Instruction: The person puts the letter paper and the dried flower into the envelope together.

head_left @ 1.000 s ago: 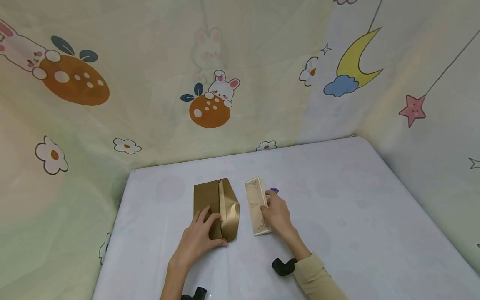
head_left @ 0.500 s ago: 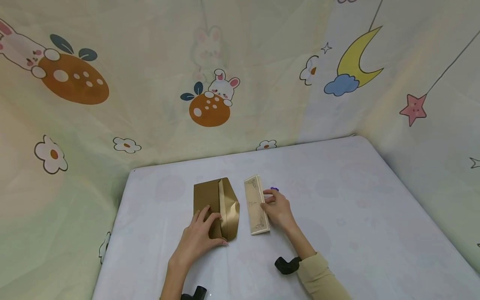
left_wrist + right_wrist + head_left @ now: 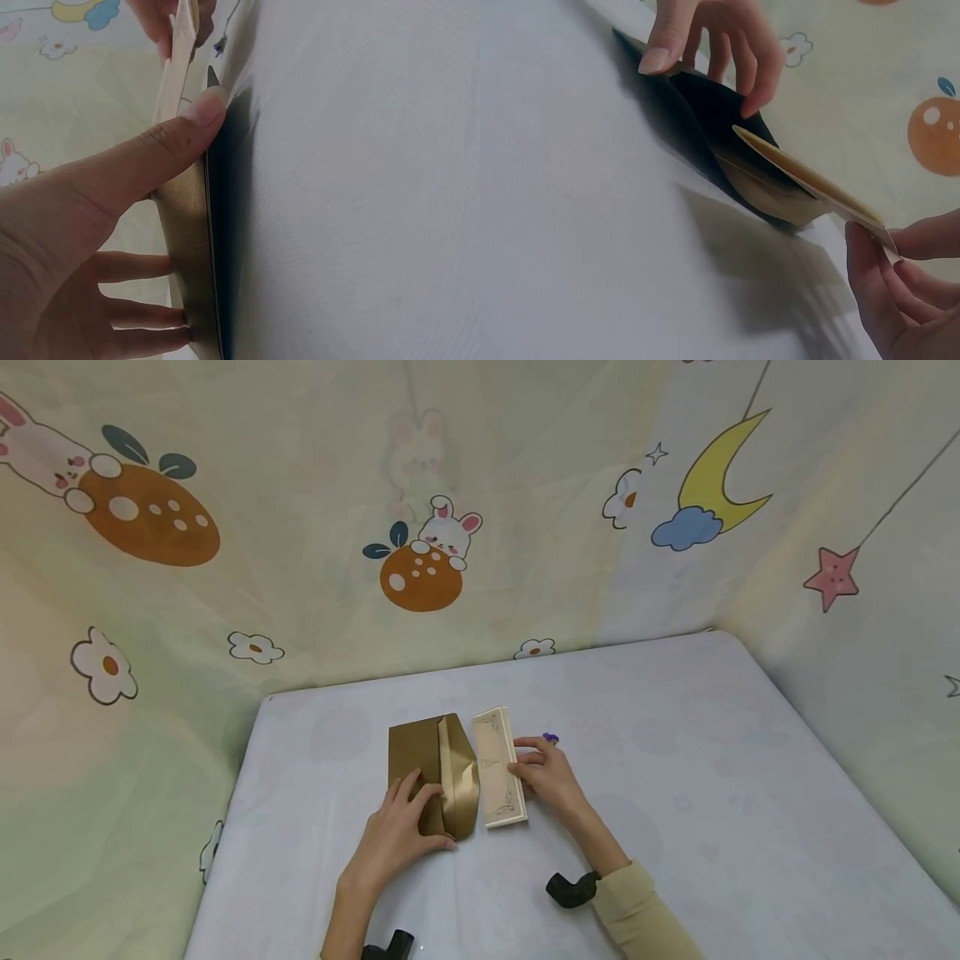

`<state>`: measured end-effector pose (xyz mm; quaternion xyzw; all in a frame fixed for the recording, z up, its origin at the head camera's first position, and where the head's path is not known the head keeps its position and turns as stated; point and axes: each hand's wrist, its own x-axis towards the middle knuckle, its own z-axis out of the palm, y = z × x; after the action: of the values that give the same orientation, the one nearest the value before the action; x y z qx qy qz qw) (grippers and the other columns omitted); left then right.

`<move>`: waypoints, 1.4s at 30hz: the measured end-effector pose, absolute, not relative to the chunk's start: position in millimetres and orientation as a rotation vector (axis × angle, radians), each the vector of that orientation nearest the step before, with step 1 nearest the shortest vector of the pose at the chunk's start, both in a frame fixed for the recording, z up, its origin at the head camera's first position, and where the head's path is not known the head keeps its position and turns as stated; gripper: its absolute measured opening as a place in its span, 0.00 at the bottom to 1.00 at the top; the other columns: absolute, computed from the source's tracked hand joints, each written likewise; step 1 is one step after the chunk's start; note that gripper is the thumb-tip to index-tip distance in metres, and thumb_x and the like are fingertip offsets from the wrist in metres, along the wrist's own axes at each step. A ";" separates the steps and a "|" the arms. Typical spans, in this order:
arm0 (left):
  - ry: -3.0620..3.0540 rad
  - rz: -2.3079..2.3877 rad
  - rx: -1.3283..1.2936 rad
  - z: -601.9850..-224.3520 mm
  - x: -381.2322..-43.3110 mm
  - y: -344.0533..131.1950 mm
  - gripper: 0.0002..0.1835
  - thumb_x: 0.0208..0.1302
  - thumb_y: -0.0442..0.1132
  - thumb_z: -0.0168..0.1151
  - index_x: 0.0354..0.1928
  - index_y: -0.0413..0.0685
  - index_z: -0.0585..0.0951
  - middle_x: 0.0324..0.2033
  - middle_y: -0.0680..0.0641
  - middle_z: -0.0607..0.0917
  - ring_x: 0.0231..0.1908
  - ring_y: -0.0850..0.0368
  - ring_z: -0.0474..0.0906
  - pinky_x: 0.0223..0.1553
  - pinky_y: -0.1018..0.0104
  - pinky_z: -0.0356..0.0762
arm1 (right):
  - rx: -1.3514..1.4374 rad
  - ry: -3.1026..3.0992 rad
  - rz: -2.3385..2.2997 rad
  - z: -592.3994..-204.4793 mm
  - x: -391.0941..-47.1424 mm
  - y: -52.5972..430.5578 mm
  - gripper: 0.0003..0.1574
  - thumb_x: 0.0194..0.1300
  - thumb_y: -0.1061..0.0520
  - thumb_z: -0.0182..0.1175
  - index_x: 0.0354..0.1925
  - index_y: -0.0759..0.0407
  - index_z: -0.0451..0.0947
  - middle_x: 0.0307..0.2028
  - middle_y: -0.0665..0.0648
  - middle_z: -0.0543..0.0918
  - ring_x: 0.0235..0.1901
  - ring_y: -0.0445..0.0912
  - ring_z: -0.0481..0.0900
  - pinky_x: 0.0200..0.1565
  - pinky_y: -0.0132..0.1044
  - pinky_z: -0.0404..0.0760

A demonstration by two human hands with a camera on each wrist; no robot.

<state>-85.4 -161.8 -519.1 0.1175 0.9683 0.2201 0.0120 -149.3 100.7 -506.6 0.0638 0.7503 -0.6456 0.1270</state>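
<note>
A gold envelope (image 3: 415, 745) lies on the table, its flap (image 3: 466, 785) turned out to the right. My left hand (image 3: 402, 829) holds it, fingers spread on its upper face and thumb at the near edge. Seen from the right wrist, the envelope's mouth (image 3: 712, 112) gapes. My right hand (image 3: 551, 782) pinches a cream folded card (image 3: 498, 768) with printed ornaments by its right edge. The card is raised and tilted, its left edge over the flap and facing the mouth; in the right wrist view the card (image 3: 810, 176) overlaps the opening.
A small purple item (image 3: 551, 738) shows just behind the right fingertips; its kind is unclear. Black wrist mounts (image 3: 572, 890) sit near both wrists. The white-covered table (image 3: 720, 777) meets a printed cloth wall (image 3: 315, 568) at the back and sides.
My right hand has moved the card left, from apart from the envelope to over its flap. My left hand and the envelope have stayed in place.
</note>
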 end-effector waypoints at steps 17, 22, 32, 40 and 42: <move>3.005 0.695 0.352 -517.2 -85.3 -161.8 0.41 0.41 0.62 0.83 0.59 0.60 0.78 0.72 0.36 0.69 0.70 0.25 0.64 0.45 0.30 0.80 | 0.089 2.113 -1.922 -517.4 -153.6 76.7 0.28 0.64 0.68 0.66 0.62 0.66 0.75 0.41 0.66 0.88 0.31 0.46 0.87 0.30 0.37 0.86; 3.000 0.702 0.349 -517.1 -85.3 -162.0 0.40 0.42 0.62 0.83 0.59 0.60 0.78 0.72 0.36 0.69 0.70 0.25 0.64 0.44 0.29 0.79 | 0.048 2.082 -1.924 -516.1 -153.6 69.0 0.29 0.65 0.67 0.66 0.63 0.67 0.73 0.43 0.69 0.88 0.31 0.47 0.87 0.31 0.38 0.87; 3.001 0.699 0.342 -515.7 -85.5 -163.3 0.39 0.42 0.62 0.83 0.57 0.61 0.79 0.72 0.36 0.69 0.70 0.24 0.64 0.44 0.29 0.80 | -0.011 2.100 -1.903 -518.0 -156.7 50.2 0.28 0.64 0.68 0.65 0.62 0.68 0.74 0.40 0.68 0.88 0.30 0.47 0.87 0.31 0.41 0.88; 2.988 0.706 0.328 -517.4 -86.7 -163.3 0.40 0.41 0.63 0.83 0.59 0.61 0.78 0.73 0.36 0.68 0.71 0.24 0.63 0.45 0.28 0.79 | -0.037 2.155 -1.862 -520.3 -157.5 42.0 0.27 0.63 0.68 0.66 0.60 0.69 0.74 0.35 0.65 0.87 0.27 0.46 0.86 0.30 0.43 0.88; 2.986 0.704 0.327 -517.6 -87.0 -163.2 0.40 0.41 0.63 0.82 0.59 0.61 0.79 0.73 0.36 0.68 0.71 0.24 0.63 0.45 0.28 0.79 | -0.036 2.162 -1.854 -520.7 -157.3 40.2 0.27 0.63 0.68 0.66 0.60 0.69 0.74 0.36 0.65 0.87 0.28 0.47 0.87 0.30 0.43 0.88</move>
<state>-87.0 -163.2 -517.6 0.1060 0.9674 0.2281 0.0281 -157.3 40.2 -520.7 -0.0124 0.7509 -0.6439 0.1463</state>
